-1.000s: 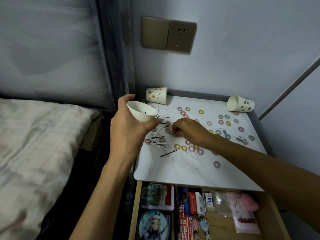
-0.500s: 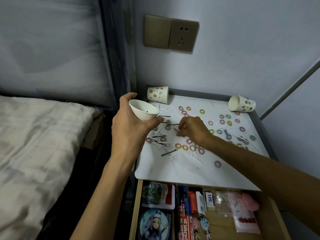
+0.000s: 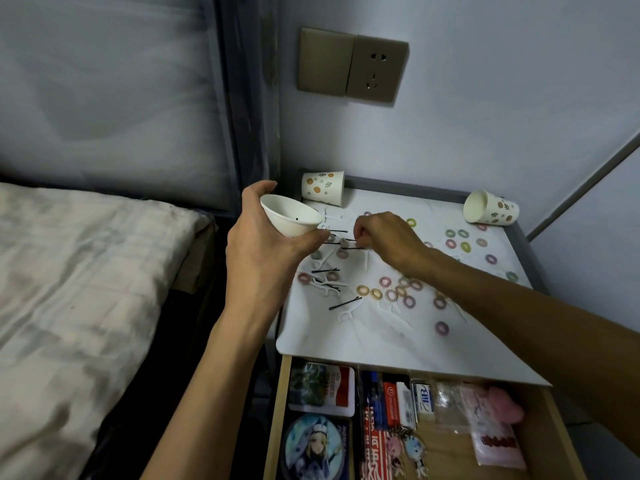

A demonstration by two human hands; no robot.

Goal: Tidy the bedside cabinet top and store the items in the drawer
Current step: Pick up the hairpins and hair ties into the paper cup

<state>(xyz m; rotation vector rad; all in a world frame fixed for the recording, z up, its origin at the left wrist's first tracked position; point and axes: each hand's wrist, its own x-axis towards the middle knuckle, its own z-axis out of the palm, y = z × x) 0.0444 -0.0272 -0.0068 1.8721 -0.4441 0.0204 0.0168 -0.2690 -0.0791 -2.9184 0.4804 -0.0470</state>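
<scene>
My left hand [image 3: 263, 251] grips a white paper cup [image 3: 289, 216], tilted, above the left edge of the white cabinet top [image 3: 346, 337]. My right hand [image 3: 384, 237] hovers over the left middle of the top and pinches a black hairpin [image 3: 351, 247] just right of the cup. More black hairpins [image 3: 344, 303] lie scattered on the top among several small coloured hair rings [image 3: 441, 328] and white floss picks [image 3: 344, 315]. The drawer [image 3: 450, 459] below stands open.
A patterned paper cup [image 3: 322, 188] stands upside down at the back left corner; another [image 3: 491, 211] lies on its side at the back right. The drawer holds cards, pens, an eraser, keychains and small packets. A bed [image 3: 69, 289] is at the left, a wall socket [image 3: 375, 72] above.
My right hand has lifted from the cabinet top and moved left toward the cup, pinching a hairpin. My left hand with the cup has held nearly still.
</scene>
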